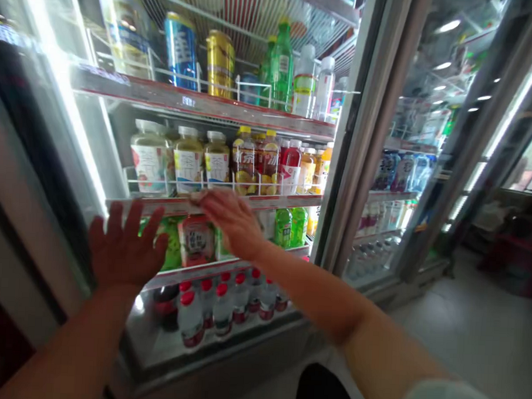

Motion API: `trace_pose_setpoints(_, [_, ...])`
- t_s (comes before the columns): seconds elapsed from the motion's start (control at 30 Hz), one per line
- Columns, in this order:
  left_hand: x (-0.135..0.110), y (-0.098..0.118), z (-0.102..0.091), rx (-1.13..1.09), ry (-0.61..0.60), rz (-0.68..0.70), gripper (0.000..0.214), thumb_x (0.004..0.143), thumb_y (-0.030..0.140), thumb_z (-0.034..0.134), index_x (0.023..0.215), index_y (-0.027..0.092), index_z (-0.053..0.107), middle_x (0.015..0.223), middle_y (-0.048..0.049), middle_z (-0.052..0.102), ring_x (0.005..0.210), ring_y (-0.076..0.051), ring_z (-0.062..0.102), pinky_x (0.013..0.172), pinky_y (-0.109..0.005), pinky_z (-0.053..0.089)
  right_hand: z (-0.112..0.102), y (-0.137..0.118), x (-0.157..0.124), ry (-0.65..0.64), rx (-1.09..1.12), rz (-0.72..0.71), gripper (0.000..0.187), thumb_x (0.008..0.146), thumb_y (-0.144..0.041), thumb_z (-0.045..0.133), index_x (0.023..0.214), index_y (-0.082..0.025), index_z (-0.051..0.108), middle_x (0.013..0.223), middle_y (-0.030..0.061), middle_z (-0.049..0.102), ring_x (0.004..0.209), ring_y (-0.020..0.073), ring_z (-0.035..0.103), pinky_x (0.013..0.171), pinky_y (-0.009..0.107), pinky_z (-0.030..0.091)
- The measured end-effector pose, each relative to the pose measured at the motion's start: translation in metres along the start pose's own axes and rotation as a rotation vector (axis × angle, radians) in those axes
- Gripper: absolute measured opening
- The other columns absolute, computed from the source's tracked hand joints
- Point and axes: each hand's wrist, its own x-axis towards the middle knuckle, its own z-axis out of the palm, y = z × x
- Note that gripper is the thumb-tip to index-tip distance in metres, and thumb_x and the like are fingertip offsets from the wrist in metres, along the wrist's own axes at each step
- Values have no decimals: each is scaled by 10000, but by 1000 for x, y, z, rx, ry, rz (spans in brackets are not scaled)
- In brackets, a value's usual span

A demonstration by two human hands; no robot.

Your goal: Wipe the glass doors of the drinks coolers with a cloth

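I face an open drinks fridge. My left hand is raised with fingers spread, in front of the green bottles on the third shelf, holding nothing. My right hand reaches in with fingers stretched toward the red-edged shelf rail, just above a red-labelled bottle. It grips nothing that I can see. Pale tea bottles stand on the shelf above my hands.
Cans and green bottles fill the top shelf. Red-capped water bottles stand on the bottom shelf. The open glass door is at my left. Closed fridge doors run along the right, with grey floor below.
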Motion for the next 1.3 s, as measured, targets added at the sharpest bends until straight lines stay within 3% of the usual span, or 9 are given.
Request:
trace_pose_setpoints(0.13, [3, 4, -1, 12, -17, 14, 737, 959, 408, 540, 1596, 498, 179, 1690, 79, 160, 1576, -270, 117, 1257, -586, 115, -18, 48, -25, 168, -23, 301, 479, 1039, -121, 350, 1493, -163, 497, 1604, 13, 414, 1574, 142, 186, 1337, 428, 164])
trace_pose_setpoints(0.37, [2, 9, -2, 51, 14, 32, 711, 972, 396, 522, 1603, 465, 202, 1692, 39, 205, 1572, -287, 150, 1242, -597, 150, -37, 67, -118, -67, 144, -32, 489, 1014, -119, 403, 1427, -324, 565, 1455, -98, 584, 1434, 78, 461, 1283, 299, 321])
trace_pose_setpoints(0.53, [27, 10, -14, 127, 93, 49, 569, 955, 423, 535, 1513, 321, 494, 1571, -72, 459, 1467, -326, 395, 1189, -551, 277, -45, 121, -99, 250, 55, 359, 576, 1023, -90, 254, 1576, -199, 377, 1609, 73, 399, 1572, 184, 211, 1333, 531, 174])
trace_pose_setpoints(0.63, [61, 17, -18, 146, 115, 19, 601, 978, 446, 488, 1557, 298, 425, 1657, -56, 313, 1518, -328, 292, 1211, -569, 214, -30, 102, -121, 363, 33, 421, 595, 1029, -126, 287, 1621, -190, 279, 1642, 106, 329, 1587, 227, 153, 1307, 576, 245])
trace_pose_setpoints(0.77, [95, 29, -16, 66, -9, 31, 689, 1037, 400, 430, 1632, 411, 83, 1710, 77, -27, 1583, -297, 13, 1254, -615, 56, -13, 65, -165, 326, 54, 321, 673, 1006, -134, 340, 1621, -387, 235, 1580, -50, 445, 1514, 210, 365, 1240, 530, 423])
trace_pose_setpoints(0.87, [98, 32, -11, 55, 22, 38, 704, 1032, 395, 456, 1628, 426, 82, 1703, 96, -16, 1583, -300, 14, 1261, -624, 41, -18, 86, -147, 331, 54, 311, 666, 1013, -151, 337, 1616, -411, 231, 1612, -75, 388, 1517, 231, 358, 1255, 565, 386])
trace_pose_setpoints(1.0, [93, 27, -6, 52, 52, 44, 670, 1028, 380, 491, 1629, 341, 198, 1710, 42, 54, 1583, -295, 26, 1264, -616, 44, -29, 120, -79, 451, 37, 385, 589, 1037, -161, 285, 1618, -259, 297, 1648, 57, 325, 1569, 249, 228, 1290, 616, 254])
trace_pose_setpoints(1.2, [92, 31, -5, 149, -27, -16, 588, 1041, 385, 448, 1595, 225, 332, 1710, 1, 91, 1583, -274, -11, 1276, -604, 43, -3, 36, -73, 197, 68, 85, 683, 990, -118, 344, 1628, -337, 238, 1524, -16, 521, 1482, 177, 418, 1297, 444, 321])
trace_pose_setpoints(1.3, [90, 33, -4, 251, -44, -24, 560, 1074, 386, 283, 1600, 205, 339, 1708, -7, 127, 1576, -212, -97, 1297, -517, 4, -1, 17, -67, 227, 148, 40, 680, 986, -104, 370, 1600, -387, 299, 1461, -40, 585, 1446, 154, 466, 1282, 410, 338])
